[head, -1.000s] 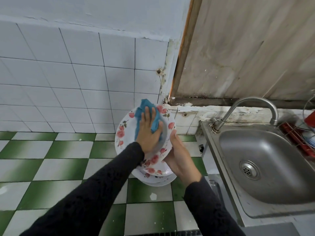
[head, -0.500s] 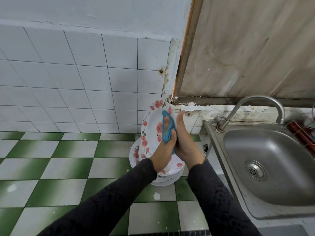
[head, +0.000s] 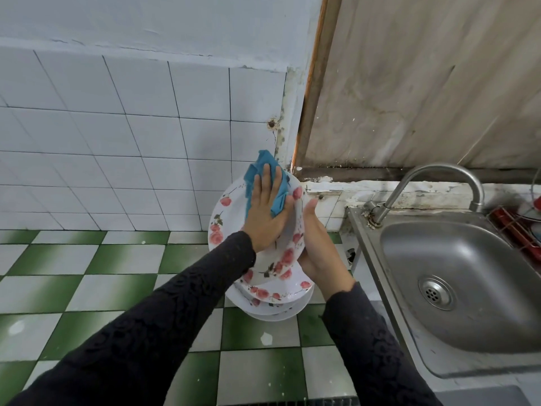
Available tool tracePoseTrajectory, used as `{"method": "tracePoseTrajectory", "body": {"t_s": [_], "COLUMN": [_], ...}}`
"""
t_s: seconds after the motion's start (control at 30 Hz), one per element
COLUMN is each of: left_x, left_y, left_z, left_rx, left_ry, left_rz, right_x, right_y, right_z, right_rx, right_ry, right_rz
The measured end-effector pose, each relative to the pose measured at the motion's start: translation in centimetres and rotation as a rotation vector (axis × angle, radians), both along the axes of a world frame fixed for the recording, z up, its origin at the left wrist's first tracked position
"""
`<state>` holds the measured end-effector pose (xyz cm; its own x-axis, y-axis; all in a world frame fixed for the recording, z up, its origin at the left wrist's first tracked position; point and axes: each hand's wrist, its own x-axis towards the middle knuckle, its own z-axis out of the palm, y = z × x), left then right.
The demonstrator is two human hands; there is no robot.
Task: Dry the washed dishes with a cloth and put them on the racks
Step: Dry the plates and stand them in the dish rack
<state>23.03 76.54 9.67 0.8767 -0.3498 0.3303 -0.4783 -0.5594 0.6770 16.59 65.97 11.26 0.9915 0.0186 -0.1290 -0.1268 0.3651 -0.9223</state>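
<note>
The left hand lies flat, fingers straight and together, pressing a blue cloth against the face of a plate. The cloth bunches above the fingertips and folds down beside the thumb. The plate is white with pink roses round its rim and stands tilted, its face turned toward the left hand. The right hand holds the plate from its right edge, with the thumb up along the rim and the fingers hidden behind the plate. Both arms wear dark sleeves.

Just below the hands is a stack of plates in the same rose pattern, lying flat over the green and white floor. What the stack rests on cannot be told.

To the right of the right hand is a steel sink, with a round strainer at the bottom of the basin and a curved tap at its back edge. Farther right, at the frame's edge, is a wire rack with red parts. What it holds is cut off and cannot be made out. White wall tiles stand beyond the left hand.
</note>
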Motion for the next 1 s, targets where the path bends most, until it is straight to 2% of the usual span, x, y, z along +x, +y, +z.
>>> {"method": "tracePoseTrajectory", "body": {"t_s": [0.03,0.13,0.2,0.27,0.33,0.6,0.73,0.87,0.93,1.0], "left_x": [1.1,0.9,0.9,0.4,-0.5,-6.4,-8.9,-9.7,-9.1,-8.0], "left_y": [0.9,3.4,4.7,5.7,6.0,4.3,2.8,1.3,0.8,0.2], "left_z": [-1.2,-2.8,-4.4,-5.9,-7.1,-7.8,-6.0,-3.8,-2.9,-2.4], "left_rx": [0.049,0.365,0.487,0.578,0.583,0.292,0.067,-0.273,-0.341,-0.310], "left_ry": [-0.030,-0.091,-0.121,-0.084,-0.038,0.266,0.337,0.450,0.425,0.358], "left_rz": [0.023,-0.001,-0.019,-0.047,-0.080,-0.202,-0.269,-0.263,-0.251,-0.213], "right_x": [0.0,-0.4,-0.6,-0.9,-0.8,-0.3,-0.2,0.0,-0.2,-0.2], "right_y": [-0.3,-1.1,-1.6,-1.8,-1.9,-1.9,-1.7,-0.5,0.2,0.9], "right_z": [-0.2,-0.8,-1.2,-1.6,-2.4,-3.1,-3.1,-2.6,-2.5,-2.5], "right_rx": [0.043,0.189,0.250,0.247,0.262,0.202,0.177,0.139,0.107,0.086], "right_ry": [0.019,0.051,0.059,0.055,0.061,0.065,0.086,0.140,0.140,0.130], "right_rz": [0.000,-0.009,-0.042,-0.091,-0.114,-0.154,-0.164,-0.183,-0.144,-0.102]}}
